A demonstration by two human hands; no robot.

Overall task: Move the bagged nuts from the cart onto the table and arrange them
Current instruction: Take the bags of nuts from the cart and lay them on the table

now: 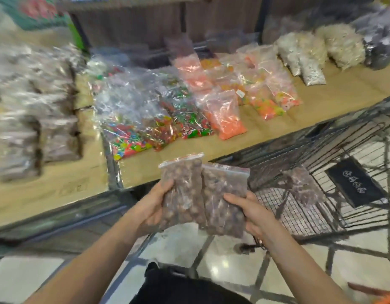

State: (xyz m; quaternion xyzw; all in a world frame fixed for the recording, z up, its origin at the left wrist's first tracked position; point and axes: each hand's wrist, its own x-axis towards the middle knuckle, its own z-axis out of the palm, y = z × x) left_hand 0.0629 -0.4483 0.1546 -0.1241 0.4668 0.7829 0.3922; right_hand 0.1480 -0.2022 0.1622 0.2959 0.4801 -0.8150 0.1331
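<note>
Two bags of brown nuts, held up side by side and touching, in the air in front of the table edge. Left bag of nuts (pixel 182 194) gripped by the left hand (pixel 155 205), thumb curled over the front. Right bag of nuts (pixel 223 199) gripped by the right hand (pixel 250 212), fingers wrapped round its side. Both bags upright, red zip strips on top.

One more bag of nuts (pixel 305 186) lying in the wire cart (pixel 321 163), to the right of the hands. Cart pushed up close against the table (pixel 334 93), under its front edge.

Bare brown table top just past the held bags, between the colourful sweets and the front edge. More bare room at the near left corner and at the far right.

Further out on the table: stacks of dark brown bags (pixel 36 110) on the left, blurred, too many to count. Shiny bags of colourful sweets (pixel 141 119) in the middle. Orange and pink bags (pixel 224 113) next to them. White and pale bags (pixel 310 53) at the far right. Dark bags (pixel 380 42) in the back corner.

Shiny tiled floor (pixel 222 260) below the arms.
</note>
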